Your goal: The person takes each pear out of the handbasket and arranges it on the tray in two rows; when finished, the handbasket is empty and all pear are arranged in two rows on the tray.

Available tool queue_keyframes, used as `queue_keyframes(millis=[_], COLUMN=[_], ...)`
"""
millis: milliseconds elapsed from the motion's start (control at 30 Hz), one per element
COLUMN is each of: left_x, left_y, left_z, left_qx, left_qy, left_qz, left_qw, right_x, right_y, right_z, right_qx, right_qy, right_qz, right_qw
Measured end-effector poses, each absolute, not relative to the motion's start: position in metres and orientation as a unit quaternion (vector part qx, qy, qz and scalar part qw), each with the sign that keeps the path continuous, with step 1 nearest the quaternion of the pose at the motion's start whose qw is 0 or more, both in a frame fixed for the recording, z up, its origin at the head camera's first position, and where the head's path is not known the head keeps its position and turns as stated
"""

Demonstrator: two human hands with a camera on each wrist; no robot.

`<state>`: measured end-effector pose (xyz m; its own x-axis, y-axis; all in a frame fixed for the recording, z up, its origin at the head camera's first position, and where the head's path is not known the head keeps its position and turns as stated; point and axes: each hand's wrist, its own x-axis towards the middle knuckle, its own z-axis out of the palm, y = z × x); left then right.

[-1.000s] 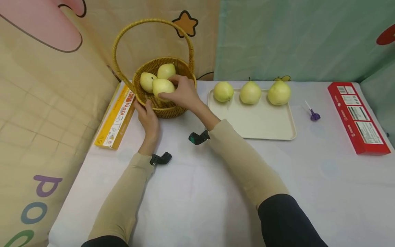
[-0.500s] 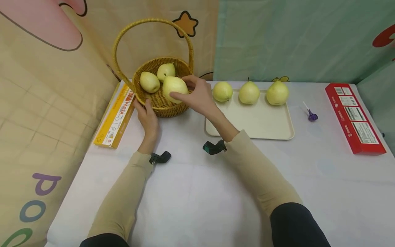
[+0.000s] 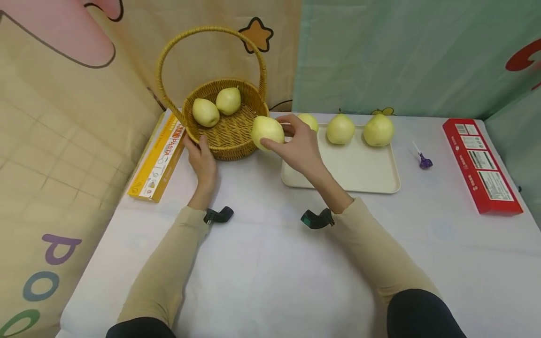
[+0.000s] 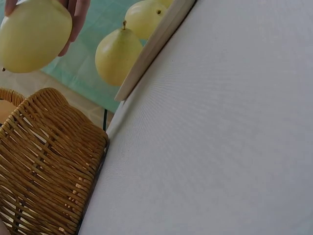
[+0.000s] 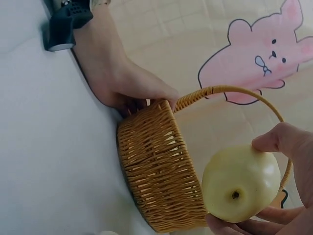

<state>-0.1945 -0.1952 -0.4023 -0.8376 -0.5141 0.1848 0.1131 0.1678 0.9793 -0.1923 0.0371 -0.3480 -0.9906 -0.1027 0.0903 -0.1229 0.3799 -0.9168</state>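
Note:
My right hand (image 3: 302,146) holds a pale yellow-green pear (image 3: 267,133) between thumb and fingers, in the air just right of the wicker basket (image 3: 236,152). The right wrist view shows this pear's dimpled end (image 5: 235,195) turned to the camera. Two more pears, a left one (image 3: 205,112) and a right one (image 3: 228,100), lie inside the basket. At the basket's front left, my left hand (image 3: 204,164) grips the rim, thumb at the edge; its fingers are partly hidden. On the cream tray (image 3: 359,173), a middle pear (image 3: 340,129) and a right pear (image 3: 379,130) stand beside one partly hidden by my right hand.
A yellow pasta box (image 3: 157,162) lies against the basket's left side. Right of the tray are a purple-wrapped lollipop (image 3: 425,162) and a red box (image 3: 483,166). The basket's tall handle (image 3: 211,29) arches upward. Printed curtains hang behind and at the sides.
My right hand has lifted the pear out of the basket and carried it rightward past the rim. The left hand stays at the basket.

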Motion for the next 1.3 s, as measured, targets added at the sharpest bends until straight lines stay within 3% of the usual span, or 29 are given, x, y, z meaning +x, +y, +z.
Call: queue_keyframes(millis=[467,967,1300], left_x=[-0.217,-0.220,-0.217], left_y=[-0.212,-0.212,-0.213], left_z=[-0.439,-0.443,-0.442], left_qx=[0.128,0.123,0.129], left_qy=[-0.733,-0.731,-0.745], left_qz=[-0.615,-0.620,-0.599], left_qw=[0.260,0.255,0.264], right_x=[-0.163,-0.158,-0.160], right_y=[0.065,0.084,0.096], right_z=[-0.377,-0.398,-0.386], right_qx=[0.031,-0.014,0.004], right_qy=[-0.832,-0.866,-0.893], right_qz=[0.553,0.499,0.439], right_qw=[-0.011,-0.026,-0.094])
